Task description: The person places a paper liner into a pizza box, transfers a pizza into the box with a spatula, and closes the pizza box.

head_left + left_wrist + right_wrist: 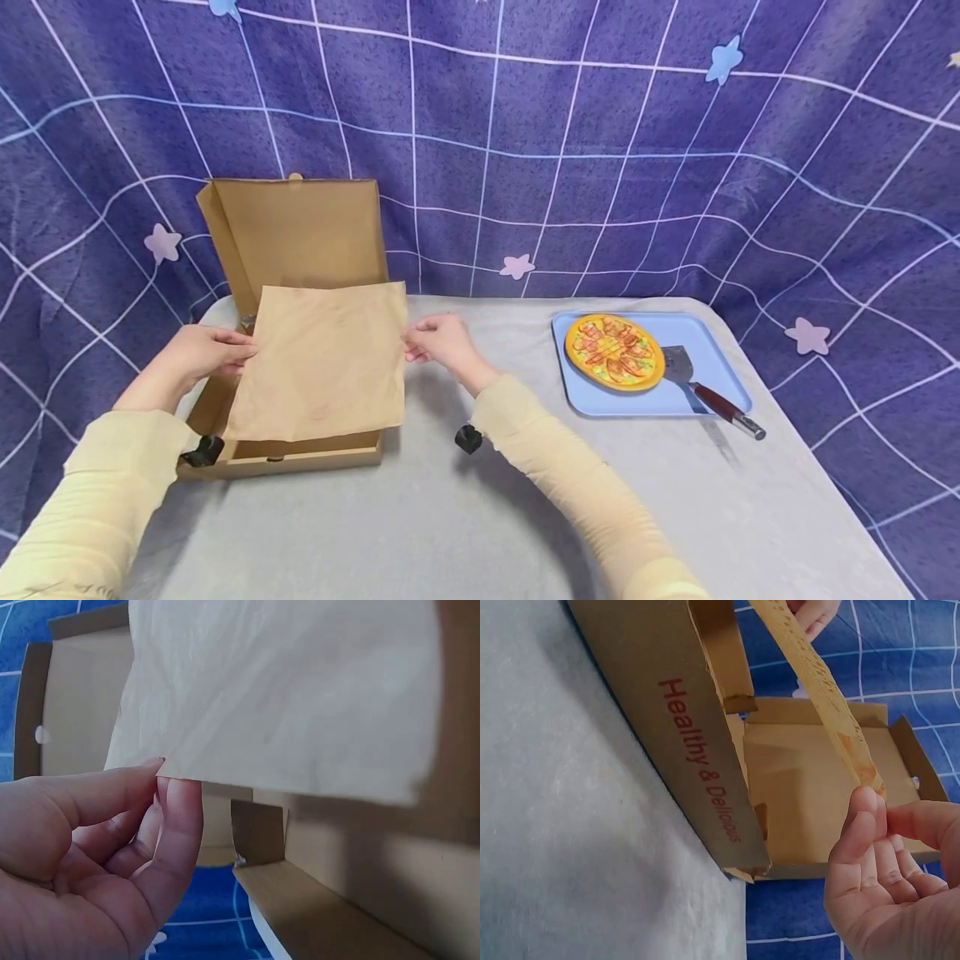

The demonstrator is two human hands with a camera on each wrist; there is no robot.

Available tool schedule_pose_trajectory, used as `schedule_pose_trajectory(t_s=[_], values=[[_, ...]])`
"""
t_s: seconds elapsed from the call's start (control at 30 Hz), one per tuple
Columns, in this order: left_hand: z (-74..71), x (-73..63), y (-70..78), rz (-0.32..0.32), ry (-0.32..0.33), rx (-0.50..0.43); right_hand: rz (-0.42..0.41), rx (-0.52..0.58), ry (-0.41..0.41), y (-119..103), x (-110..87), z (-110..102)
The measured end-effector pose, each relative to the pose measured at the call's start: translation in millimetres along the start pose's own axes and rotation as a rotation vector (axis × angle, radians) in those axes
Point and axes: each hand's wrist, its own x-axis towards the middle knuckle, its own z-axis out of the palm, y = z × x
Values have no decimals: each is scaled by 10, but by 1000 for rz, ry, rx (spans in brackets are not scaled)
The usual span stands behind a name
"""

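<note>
Watching remotely, I record a sheet of brown paper (322,362) suspended between both hands over the base of a cardboard pizza box (322,457) on the left part of the table (360,533). The left hand (201,350) pinches the sheet's left edge between thumb and fingertip, confirmed in my left wrist view; its remaining fingers are curled beneath. The right hand (450,342) pinches the opposite edge in the same manner, thumb against forefinger, as my right wrist view shows. I find the sheet clear of the box floor, with shadow falling beneath it; its surface carries light creases, and its right edge overhangs the side of the base in my head view. The lid (300,229) stands raised at the rear. I read red lettering (699,761), "Healthy & Delicious", on an outer wall of the box. Well apart, on the right, I note a light blue tray (622,406) bearing a pizza (615,354) near its left rim. A turner (722,402) lies with its metal blade against or just beside the pizza, I cannot tell which; its dark handle crosses the tray's front right corner and projects beyond it. Behind the table I note a purple-blue curtain (570,108) with pale grid lines and stars.
</note>
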Motion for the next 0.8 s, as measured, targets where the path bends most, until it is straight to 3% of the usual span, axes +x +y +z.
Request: schedule_pose_trajectory(t_s=[0.2,0.57,0.8], values=[[-64,-27,-53,-19,12,-4,0,-33,8,37,32,140],[-98,-68,-131,-30,80,131,2,-56,-4,136,42,352],[-120,-82,-152,-28,129,343,-61,-172,-9,180,39,417]])
